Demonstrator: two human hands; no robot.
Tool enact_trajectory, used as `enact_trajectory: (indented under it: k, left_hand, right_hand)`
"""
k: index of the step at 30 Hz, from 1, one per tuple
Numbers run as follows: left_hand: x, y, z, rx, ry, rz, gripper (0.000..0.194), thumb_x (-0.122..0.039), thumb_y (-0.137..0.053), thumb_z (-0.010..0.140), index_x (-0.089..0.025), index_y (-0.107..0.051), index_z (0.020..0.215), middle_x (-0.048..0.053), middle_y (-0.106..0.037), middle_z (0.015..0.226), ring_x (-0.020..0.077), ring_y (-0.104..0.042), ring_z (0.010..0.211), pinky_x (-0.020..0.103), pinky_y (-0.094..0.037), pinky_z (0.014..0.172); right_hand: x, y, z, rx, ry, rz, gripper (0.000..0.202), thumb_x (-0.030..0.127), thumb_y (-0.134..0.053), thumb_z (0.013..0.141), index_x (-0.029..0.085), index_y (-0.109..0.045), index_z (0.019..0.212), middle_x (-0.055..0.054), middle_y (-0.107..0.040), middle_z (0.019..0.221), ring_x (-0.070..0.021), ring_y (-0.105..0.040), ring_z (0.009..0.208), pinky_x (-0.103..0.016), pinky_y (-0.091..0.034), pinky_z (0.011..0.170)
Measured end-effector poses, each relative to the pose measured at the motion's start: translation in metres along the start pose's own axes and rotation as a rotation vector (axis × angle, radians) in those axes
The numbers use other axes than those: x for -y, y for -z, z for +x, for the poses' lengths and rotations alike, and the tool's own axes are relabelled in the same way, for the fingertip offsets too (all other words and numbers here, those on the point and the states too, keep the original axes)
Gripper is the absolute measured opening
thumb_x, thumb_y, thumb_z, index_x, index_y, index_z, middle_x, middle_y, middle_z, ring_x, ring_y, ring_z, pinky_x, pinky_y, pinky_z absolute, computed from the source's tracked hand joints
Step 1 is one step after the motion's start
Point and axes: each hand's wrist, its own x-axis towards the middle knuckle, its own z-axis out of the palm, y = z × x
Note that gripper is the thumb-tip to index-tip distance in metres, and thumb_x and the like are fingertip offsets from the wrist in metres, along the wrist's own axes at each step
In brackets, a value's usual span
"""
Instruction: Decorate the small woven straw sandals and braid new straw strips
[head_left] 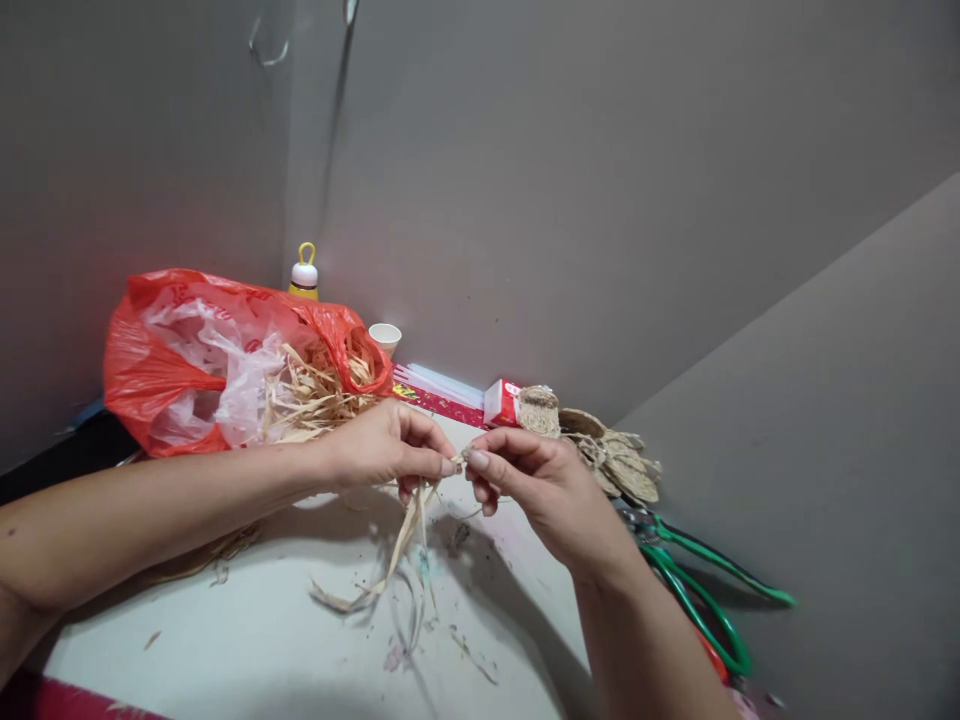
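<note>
My left hand (pixel 409 450) and my right hand (pixel 525 475) meet above the middle of the white table (pixel 247 640). Both pinch the same small piece of raffia, fingertips almost touching. Long pale raffia strips (pixel 405 540) dangle from the left fingers, and one tail curls out to the left over the tabletop. The pinched part between the thumbs is small and mostly hidden by the fingers. Behind my left hand, a bundle of loose raffia (pixel 319 385) spills from a red plastic bag (pixel 165 370).
Beyond my right hand lie woven raffia pieces (pixel 626 465) and a red-and-white box (pixel 501 402). Green-handled pliers or cutters (pixel 694 590) rest at the right edge. A paper cup (pixel 385 338) and a yellow-and-white bottle (pixel 304 275) stand at the back, near grey walls.
</note>
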Motion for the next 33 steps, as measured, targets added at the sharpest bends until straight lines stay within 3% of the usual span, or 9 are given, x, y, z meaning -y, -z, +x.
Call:
enact_trajectory:
  k: [8, 11, 15, 18, 20, 25, 33]
  left_hand:
    - [0.002, -0.005, -0.002, -0.059, -0.122, 0.080, 0.013, -0.023, -0.066, 0.074, -0.012, -0.063, 0.069, -0.006, -0.050, 0.051, 0.0044, -0.045, 0.043, 0.018, -0.041, 0.044]
    - [0.002, -0.009, -0.005, -0.124, -0.171, 0.089, 0.013, -0.023, -0.065, 0.075, -0.012, -0.062, 0.070, -0.007, -0.047, 0.050, 0.0042, -0.043, 0.043, 0.017, -0.040, 0.043]
    - [0.003, -0.010, -0.006, -0.125, -0.159, 0.073, 0.016, -0.025, -0.066, 0.074, -0.011, -0.061, 0.069, -0.006, -0.048, 0.052, 0.0040, -0.042, 0.043, 0.017, -0.038, 0.042]
    - [0.006, -0.009, -0.005, -0.115, -0.153, 0.084, 0.015, -0.024, -0.065, 0.075, -0.011, -0.060, 0.068, -0.007, -0.046, 0.050, 0.0033, -0.040, 0.043, 0.016, -0.036, 0.042]
    - [0.008, -0.009, -0.004, -0.123, -0.148, 0.079, 0.015, -0.024, -0.064, 0.075, -0.011, -0.059, 0.068, -0.007, -0.046, 0.051, 0.0032, -0.040, 0.042, 0.016, -0.035, 0.041]
    - [0.009, -0.009, -0.003, -0.142, -0.170, 0.075, 0.018, -0.027, -0.066, 0.074, -0.010, -0.062, 0.070, -0.006, -0.048, 0.052, 0.0041, -0.042, 0.043, 0.017, -0.037, 0.041]
    - [0.017, -0.016, -0.007, -0.170, -0.210, 0.059, 0.023, -0.031, -0.064, 0.077, -0.011, -0.059, 0.066, -0.007, -0.045, 0.048, 0.0027, -0.036, 0.041, 0.016, -0.028, 0.040]
  right_hand:
    - [-0.007, -0.006, 0.002, -0.086, 0.029, 0.057, 0.023, 0.039, -0.071, 0.076, 0.017, -0.066, 0.070, 0.003, -0.056, 0.053, -0.0084, -0.049, 0.046, -0.021, -0.043, 0.044]
    - [-0.007, -0.006, 0.001, -0.058, 0.004, 0.138, 0.022, 0.038, -0.071, 0.077, 0.018, -0.066, 0.070, 0.003, -0.058, 0.055, -0.0080, -0.049, 0.046, -0.020, -0.044, 0.045]
    - [-0.006, -0.005, 0.002, -0.029, 0.020, 0.097, 0.020, 0.038, -0.069, 0.079, 0.018, -0.072, 0.080, 0.000, -0.063, 0.063, -0.0096, -0.053, 0.052, -0.022, -0.047, 0.050]
    - [-0.004, -0.008, 0.002, -0.085, 0.068, 0.018, 0.021, 0.036, -0.074, 0.074, 0.020, -0.074, 0.087, 0.001, -0.061, 0.059, -0.0108, -0.054, 0.054, -0.023, -0.048, 0.049]
    - [-0.004, -0.011, 0.002, -0.133, 0.109, -0.048, 0.017, 0.034, -0.074, 0.073, 0.019, -0.074, 0.081, 0.001, -0.062, 0.061, -0.0107, -0.054, 0.053, -0.023, -0.048, 0.048]
    - [-0.010, -0.016, 0.001, -0.242, 0.201, -0.130, 0.017, 0.034, -0.068, 0.079, 0.017, -0.068, 0.073, 0.001, -0.060, 0.059, -0.0102, -0.053, 0.051, -0.023, -0.046, 0.049]
    - [-0.022, -0.019, 0.009, -0.168, 0.069, 0.243, 0.027, 0.037, -0.071, 0.077, 0.017, -0.058, 0.065, 0.005, -0.055, 0.055, -0.0052, -0.044, 0.043, -0.017, -0.038, 0.041]
